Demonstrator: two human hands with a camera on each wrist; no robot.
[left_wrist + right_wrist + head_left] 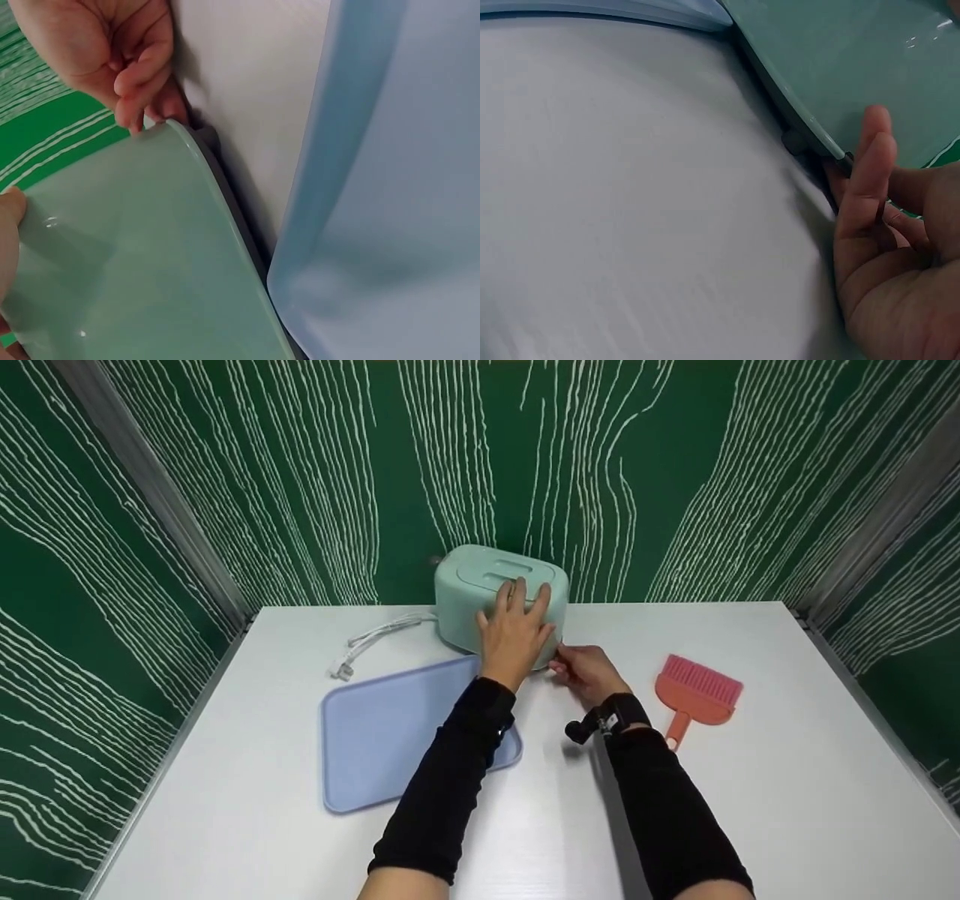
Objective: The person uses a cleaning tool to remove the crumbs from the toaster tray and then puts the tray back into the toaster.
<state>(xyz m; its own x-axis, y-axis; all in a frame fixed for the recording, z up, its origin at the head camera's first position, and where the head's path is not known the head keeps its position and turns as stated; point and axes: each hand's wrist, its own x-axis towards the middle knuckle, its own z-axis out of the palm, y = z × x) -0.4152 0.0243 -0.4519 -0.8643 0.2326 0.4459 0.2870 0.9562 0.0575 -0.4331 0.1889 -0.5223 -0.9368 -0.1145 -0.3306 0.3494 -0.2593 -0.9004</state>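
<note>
A mint-green toaster point(465, 607) stands at the back of the white table, turned at an angle. My left hand point(514, 637) rests on its front face, fingers spread and reaching over the top edge near the slots. In the left wrist view the toaster's smooth side point(150, 240) fills the lower left. My right hand point(589, 671) is at the toaster's lower right corner, its fingers pinching the bottom edge. Seen from the right wrist, the thumb and fingers point(870, 172) meet at that corner beside a small dark edge piece; the fingers partly hide it.
A pale blue tray point(382, 735) lies flat at the left, its back corner against the toaster's base. The toaster's white cord and plug point(345, 664) lie behind the tray. A red-orange brush point(694, 701) lies at the right. A green patterned wall point(675, 472) rises behind the toaster.
</note>
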